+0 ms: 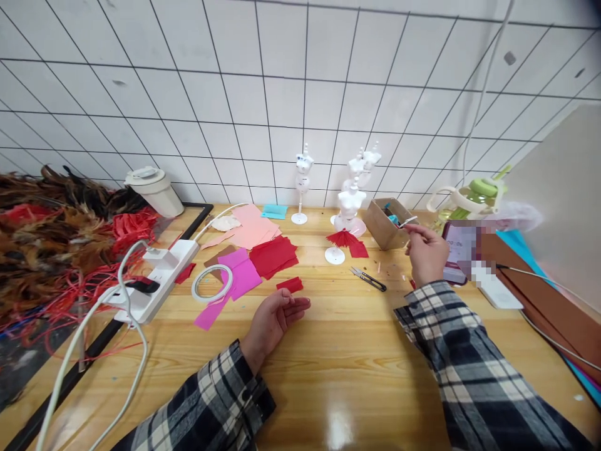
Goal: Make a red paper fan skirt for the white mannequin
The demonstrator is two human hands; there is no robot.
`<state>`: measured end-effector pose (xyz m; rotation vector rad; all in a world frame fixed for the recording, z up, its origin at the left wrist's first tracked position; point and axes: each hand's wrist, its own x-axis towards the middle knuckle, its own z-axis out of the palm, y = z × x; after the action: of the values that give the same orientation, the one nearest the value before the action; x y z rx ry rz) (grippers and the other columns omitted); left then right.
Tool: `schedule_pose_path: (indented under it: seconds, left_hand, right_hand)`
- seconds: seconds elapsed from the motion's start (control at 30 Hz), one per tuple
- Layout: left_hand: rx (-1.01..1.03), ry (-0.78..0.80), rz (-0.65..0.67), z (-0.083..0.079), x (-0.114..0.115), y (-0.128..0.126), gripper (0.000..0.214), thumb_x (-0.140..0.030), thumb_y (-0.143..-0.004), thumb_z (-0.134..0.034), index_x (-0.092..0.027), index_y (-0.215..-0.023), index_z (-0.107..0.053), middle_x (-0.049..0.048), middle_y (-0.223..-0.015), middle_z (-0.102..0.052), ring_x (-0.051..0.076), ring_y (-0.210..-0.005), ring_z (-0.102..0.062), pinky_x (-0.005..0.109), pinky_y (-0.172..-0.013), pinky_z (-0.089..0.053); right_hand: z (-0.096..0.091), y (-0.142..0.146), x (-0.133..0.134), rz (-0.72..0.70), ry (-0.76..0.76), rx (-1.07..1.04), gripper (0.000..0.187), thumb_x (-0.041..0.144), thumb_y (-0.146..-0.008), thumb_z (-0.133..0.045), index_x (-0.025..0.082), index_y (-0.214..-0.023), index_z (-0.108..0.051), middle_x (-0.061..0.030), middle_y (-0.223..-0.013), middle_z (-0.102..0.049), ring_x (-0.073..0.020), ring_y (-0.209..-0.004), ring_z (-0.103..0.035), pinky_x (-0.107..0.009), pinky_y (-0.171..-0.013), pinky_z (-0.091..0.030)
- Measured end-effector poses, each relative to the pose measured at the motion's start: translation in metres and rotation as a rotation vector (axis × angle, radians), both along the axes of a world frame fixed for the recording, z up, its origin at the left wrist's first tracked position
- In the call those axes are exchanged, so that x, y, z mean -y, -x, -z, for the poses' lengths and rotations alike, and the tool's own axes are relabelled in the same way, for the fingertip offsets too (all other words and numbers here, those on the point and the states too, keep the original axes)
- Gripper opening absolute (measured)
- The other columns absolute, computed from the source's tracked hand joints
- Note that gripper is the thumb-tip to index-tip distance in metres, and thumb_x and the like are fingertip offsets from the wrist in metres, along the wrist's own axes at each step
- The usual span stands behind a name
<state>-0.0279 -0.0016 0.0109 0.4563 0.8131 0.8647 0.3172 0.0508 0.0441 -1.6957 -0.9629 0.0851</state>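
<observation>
My left hand (275,322) is over the front of the table with its fingers stretched out, nothing visible in it. Just beyond its fingertips lies a small folded red piece (290,284). My right hand (427,254) is pinched at the right edge of a small cardboard box (387,225), and a thin whitish piece (408,221) shows at its fingertips. Thread snips (369,279) lie between the hands. Behind them a pleated red piece (347,241) rests by a round white base (335,255). Several small white mannequins (351,203) stand behind.
Red sheets (273,257), magenta sheets (241,274) and a tape roll (211,283) lie left of centre. A power strip (157,282) with cables, feathers (32,250) and a white cup (154,191) are farther left. A phone (455,254) and a green-lidded bottle (469,197) stand right.
</observation>
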Motion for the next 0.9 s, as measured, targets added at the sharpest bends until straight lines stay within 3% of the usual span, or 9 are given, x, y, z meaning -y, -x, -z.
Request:
schedule_pose_path:
  seconds: [0.07, 0.17, 0.3, 0.37, 0.47, 0.57, 0.73, 0.9]
  left_hand:
    - [0.001, -0.006, 0.007, 0.0, 0.0, 0.0, 0.01, -0.017, -0.073, -0.06, -0.018, -0.074, -0.05, 0.0076, -0.084, -0.075, 0.019, -0.083, -0.071, 0.026, -0.072, -0.052]
    - [-0.005, -0.014, 0.01, 0.001, 0.0, -0.001, 0.01, -0.017, -0.071, -0.06, -0.018, -0.074, -0.05, 0.0075, -0.083, -0.075, 0.019, -0.084, -0.071, 0.027, -0.073, -0.052]
    - [-0.014, -0.044, 0.022, 0.003, 0.001, -0.003, 0.012, -0.017, -0.071, -0.061, -0.018, -0.074, -0.05, 0.0086, -0.085, -0.075, 0.02, -0.086, -0.071, 0.029, -0.079, -0.052]
    - [-0.008, -0.061, 0.029, 0.004, 0.001, -0.003, 0.011, -0.017, -0.071, -0.061, -0.018, -0.074, -0.05, 0.0083, -0.085, -0.075, 0.02, -0.086, -0.071, 0.03, -0.079, -0.052]
    - [0.005, -0.079, 0.035, 0.006, 0.001, -0.004, 0.01, -0.016, -0.071, -0.06, -0.017, -0.072, -0.05, 0.0074, -0.084, -0.074, 0.02, -0.086, -0.071, 0.03, -0.078, -0.052]
    - [0.016, -0.096, 0.046, 0.007, 0.002, -0.005, 0.01, -0.015, -0.07, -0.061, -0.017, -0.071, -0.051, 0.0073, -0.083, -0.074, 0.019, -0.085, -0.07, 0.029, -0.077, -0.053]
    - [0.007, -0.092, 0.084, 0.004, 0.004, -0.007, 0.009, -0.013, -0.069, -0.064, -0.016, -0.069, -0.055, 0.004, -0.074, -0.071, 0.015, -0.075, -0.068, 0.028, -0.08, -0.053]
    - [-0.242, -0.276, 0.195, -0.001, 0.001, -0.001, 0.008, -0.022, -0.073, -0.064, -0.016, -0.076, -0.063, 0.0068, -0.088, -0.07, 0.022, -0.096, -0.065, 0.03, -0.078, -0.053]
  right_hand:
    - [-0.007, 0.003, 0.004, -0.026, -0.04, -0.081, 0.038, 0.029, -0.08, -0.046, 0.014, -0.107, -0.069, -0.0074, -0.088, -0.068, -0.0132, -0.057, -0.055, -0.027, -0.05, -0.048]
    - [-0.017, 0.04, 0.029, -0.129, -0.059, 0.077, 0.038, 0.03, -0.083, -0.048, 0.02, -0.115, -0.065, -0.009, -0.107, -0.066, -0.0178, -0.078, -0.062, -0.031, -0.061, -0.053]
    - [-0.006, 0.117, 0.074, -0.782, 0.101, 0.311, 0.032, 0.035, -0.084, -0.059, 0.027, -0.115, -0.065, -0.0075, -0.111, -0.067, -0.0235, -0.105, -0.059, -0.041, -0.091, -0.048]
    - [0.008, 0.147, 0.087, -0.931, 0.108, 0.347, 0.044, 0.037, -0.081, -0.065, 0.028, -0.124, -0.06, -0.0072, -0.12, -0.064, -0.0244, -0.112, -0.056, -0.043, -0.098, -0.045]
    - [0.028, 0.168, 0.092, -0.923, 0.111, 0.348, 0.047, 0.037, -0.08, -0.067, 0.026, -0.124, -0.059, -0.0067, -0.12, -0.065, -0.0242, -0.11, -0.056, -0.042, -0.097, -0.045]
    - [0.039, 0.171, 0.089, -0.853, 0.12, 0.31, 0.032, 0.034, -0.083, -0.064, 0.026, -0.114, -0.066, -0.0057, -0.11, -0.069, -0.0218, -0.102, -0.061, -0.038, -0.092, -0.048]
    - [0.041, 0.168, 0.088, -0.776, 0.132, 0.204, 0.015, 0.027, -0.087, -0.059, 0.028, -0.092, -0.073, -0.0036, -0.096, -0.072, -0.0187, -0.091, -0.065, -0.033, -0.084, -0.051]
    - [0.038, 0.165, 0.089, -0.738, 0.091, 0.101, 0.012, 0.025, -0.086, -0.06, 0.024, -0.086, -0.072, -0.0045, -0.096, -0.071, -0.0173, -0.091, -0.065, -0.03, -0.085, -0.051]
